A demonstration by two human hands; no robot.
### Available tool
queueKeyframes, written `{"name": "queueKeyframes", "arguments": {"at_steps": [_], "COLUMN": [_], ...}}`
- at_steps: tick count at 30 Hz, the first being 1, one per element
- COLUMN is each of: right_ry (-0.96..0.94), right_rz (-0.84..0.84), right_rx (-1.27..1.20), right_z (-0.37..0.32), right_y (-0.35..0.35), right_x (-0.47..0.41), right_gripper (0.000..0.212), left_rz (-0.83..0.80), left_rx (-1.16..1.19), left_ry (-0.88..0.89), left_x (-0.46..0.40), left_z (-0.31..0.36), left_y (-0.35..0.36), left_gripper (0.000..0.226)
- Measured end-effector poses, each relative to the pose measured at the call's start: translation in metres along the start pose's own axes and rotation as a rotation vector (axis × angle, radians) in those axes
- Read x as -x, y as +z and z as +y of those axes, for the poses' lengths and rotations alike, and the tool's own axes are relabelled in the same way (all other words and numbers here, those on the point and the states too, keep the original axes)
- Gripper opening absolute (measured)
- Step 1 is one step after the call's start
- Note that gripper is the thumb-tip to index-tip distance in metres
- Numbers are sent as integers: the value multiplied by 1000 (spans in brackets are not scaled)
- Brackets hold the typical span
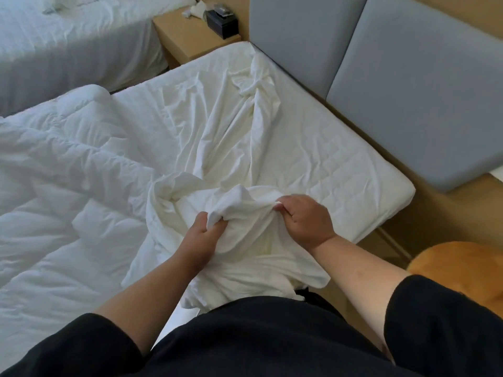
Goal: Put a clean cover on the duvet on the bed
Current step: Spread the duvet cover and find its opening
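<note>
Duvet cover [234, 148]: a loose, wrinkled white sheet of cloth, bunched at the near edge of the bed [340, 170] and trailing toward the headboard [408, 85].
Duvet [60, 180]: bare and rumpled, heaped on the bed's left part, just beside the cover.
Left hand [202, 235]: fingers clenched round a gathered fold of the cover at the bed's near edge.
Right hand [304, 219]: fingers pinching the same bunch, close beside the left.
Risk: the cover looked twisted; if its opening were not found, the duvet would likely go in skewed.
Second risk: slack cloth hung over the bed's near edge, so it might slip to the floor.
Edges: the bed's right corner lay uncovered, mattress showing.
Room: open mattress between the bunch and the headboard; a nightstand [190, 39] stood at the bed's far corner, a wooden seat [457, 262] near its right side.
</note>
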State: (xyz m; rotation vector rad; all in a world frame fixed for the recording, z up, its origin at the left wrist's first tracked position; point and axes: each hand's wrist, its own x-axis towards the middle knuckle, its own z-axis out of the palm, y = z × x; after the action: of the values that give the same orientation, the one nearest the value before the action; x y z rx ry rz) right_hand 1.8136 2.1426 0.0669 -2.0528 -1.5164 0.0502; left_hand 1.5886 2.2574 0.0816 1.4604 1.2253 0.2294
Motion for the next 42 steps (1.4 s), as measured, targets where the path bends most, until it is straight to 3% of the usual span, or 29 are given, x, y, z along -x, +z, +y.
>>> {"name": "queueKeyframes", "arguments": {"at_steps": [3,6,8,11,13,15,18,21,22,24,26,29,32,34,38,40,42], "right_ry": [-77,-51,-30,17,-7,41,309,820,950,1006,941,820,670,612,626,614,545], "right_rz": [80,57,-74,-511,-718,-712,-675,-733,-777,-981,-1152,-1252,-1168,-990,-820,-814,-828], "right_rx": [36,-155,-393,-664,-522,-329,-327,-498,-535,-550,-525,-400,-226,-304,-727,-814,-790], "right_z": [-13,-47,-81,-126,-142,-134,-103,-84,-80,-84,-88,-91,-92,-87,-76,-74,-69], "right_y": [-24,-60,-92,-127,-119,-89,-45,-15,-7,-5,-9,-15,-3,6,14,12,13], "right_x": [-29,-60,-80,-101,-103,-99,-83,-66,-63,-63,-72,-88,-92,-96,-126,-135,-135], "right_gripper": [38,47,45,39,34,28,32,86,95,84,68,55,34,20,30,32,37], "left_rz": [39,63,57,0,-24,-26,9,29,30,5,-29,-54,-26,22,29,-7,17], "left_rx": [20,33,13,-58,-76,26,103,20,-24,-120,-135,-127,-160,-269,-681,-947,-1123], "left_ry": [12,-9,-48,-59,-60,-105,-110,-66,-48,-20,-3,9,27,91,124,43,32], "left_x": [-1,-3,-4,-9,-6,-2,2,7,9,15,20,25,30,40,73,79,71], "left_z": [3,9,16,22,26,26,21,16,15,16,14,10,3,-3,-29,-38,-38], "left_y": [-10,-16,-17,-20,-22,-23,-18,-13,-12,-8,-3,3,11,12,7,10,12], "left_gripper": [48,53,54,63,67,60,53,46,44,42,40,37,29,45,112,122,107]}}
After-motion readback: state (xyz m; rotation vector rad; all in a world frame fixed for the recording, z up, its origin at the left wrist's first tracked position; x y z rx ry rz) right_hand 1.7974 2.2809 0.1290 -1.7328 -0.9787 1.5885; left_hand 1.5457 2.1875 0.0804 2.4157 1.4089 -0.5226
